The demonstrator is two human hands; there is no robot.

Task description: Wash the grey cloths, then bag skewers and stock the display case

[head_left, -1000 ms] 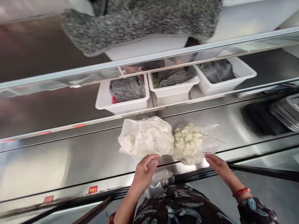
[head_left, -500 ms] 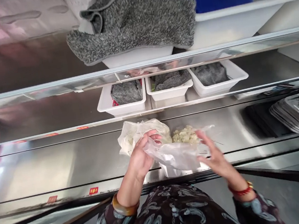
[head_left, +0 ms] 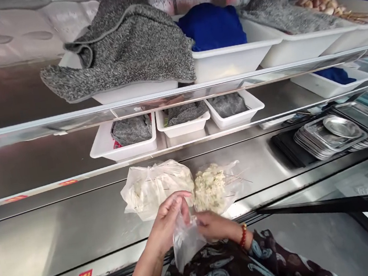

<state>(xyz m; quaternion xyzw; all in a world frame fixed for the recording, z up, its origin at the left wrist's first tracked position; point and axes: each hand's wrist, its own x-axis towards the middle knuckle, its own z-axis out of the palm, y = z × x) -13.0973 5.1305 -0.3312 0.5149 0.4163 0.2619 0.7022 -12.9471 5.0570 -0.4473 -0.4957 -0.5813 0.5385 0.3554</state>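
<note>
Close to my body, an empty-looking clear plastic bag (head_left: 186, 245) hangs bunched between my hands. My left hand (head_left: 169, 220) pinches its upper part with thumb and fingers. My right hand (head_left: 213, 225) is closed on the bag's right side, its fingertips partly hidden. Just beyond lies a heap of pale, lumpy food on thin sticks (head_left: 209, 187), resting on an opened clear bag with the sticks pointing right. Left of it sits a fuller white translucent bag (head_left: 158, 187) with pale contents and a few sticks poking through.
Steel counter (head_left: 89, 216) runs beneath the bags. White tubs (head_left: 183, 128) with grey cloths stand on the shelf above, and larger tubs (head_left: 235, 60) on the top shelf. Stacked metal trays (head_left: 318, 139) lie to the right. A dark-framed glass panel (head_left: 350, 180) is at front right.
My hands have come together and drawn the clear plastic bag toward my body, off the food heap, which now shows more fully. The view has shifted to the right.
</note>
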